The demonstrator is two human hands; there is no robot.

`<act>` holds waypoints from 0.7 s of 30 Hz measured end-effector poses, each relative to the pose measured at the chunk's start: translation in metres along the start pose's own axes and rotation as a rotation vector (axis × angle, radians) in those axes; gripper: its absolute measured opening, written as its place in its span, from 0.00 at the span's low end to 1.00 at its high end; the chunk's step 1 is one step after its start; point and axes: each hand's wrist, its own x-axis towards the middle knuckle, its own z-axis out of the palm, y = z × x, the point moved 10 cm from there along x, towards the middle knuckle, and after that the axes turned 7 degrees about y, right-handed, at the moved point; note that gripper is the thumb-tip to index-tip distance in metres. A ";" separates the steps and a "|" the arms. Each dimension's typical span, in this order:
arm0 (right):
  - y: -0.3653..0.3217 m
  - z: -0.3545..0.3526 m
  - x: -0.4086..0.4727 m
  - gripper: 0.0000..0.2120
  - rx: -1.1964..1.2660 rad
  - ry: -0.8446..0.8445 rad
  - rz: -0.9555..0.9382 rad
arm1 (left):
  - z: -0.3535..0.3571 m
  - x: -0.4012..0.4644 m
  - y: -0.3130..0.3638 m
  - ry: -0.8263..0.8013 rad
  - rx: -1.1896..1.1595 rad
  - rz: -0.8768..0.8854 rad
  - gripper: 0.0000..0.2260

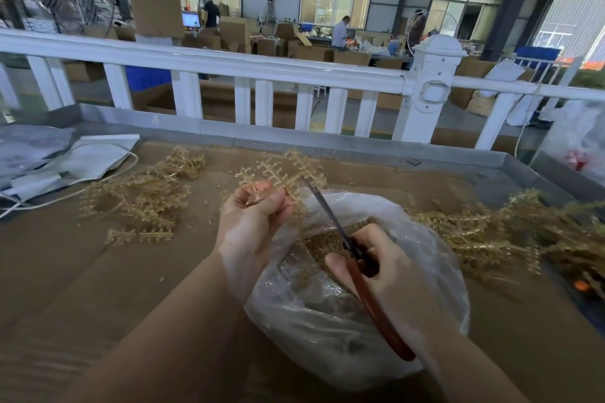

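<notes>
Left grip [255,222] clamped on stem of plastic sprig [288,167], held above bag [327,337] on worktop [98,271]. Right grip [386,268] closed round scissors [327,214], blade against sprig. Sprig likely light, thin, springy, snaps easily; hold stem close to cut.

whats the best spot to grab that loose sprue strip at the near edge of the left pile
Probably pinch the loose sprue strip by its straight central spine, from above on the near side. It lies flat on the cardboard at the near edge of the tangled pile, and its short side pegs look too small to hold. The left hand is nearest but now holds another sprue.
</notes>
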 end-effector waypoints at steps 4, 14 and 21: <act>-0.009 0.001 -0.007 0.14 -0.054 -0.022 -0.055 | 0.000 0.001 0.007 0.021 -0.036 0.013 0.10; -0.019 -0.001 -0.010 0.15 -0.133 0.049 -0.178 | -0.003 -0.006 -0.002 0.041 -0.022 -0.019 0.10; -0.020 -0.002 -0.012 0.15 -0.192 0.100 -0.242 | -0.004 -0.007 -0.002 0.045 0.000 -0.004 0.09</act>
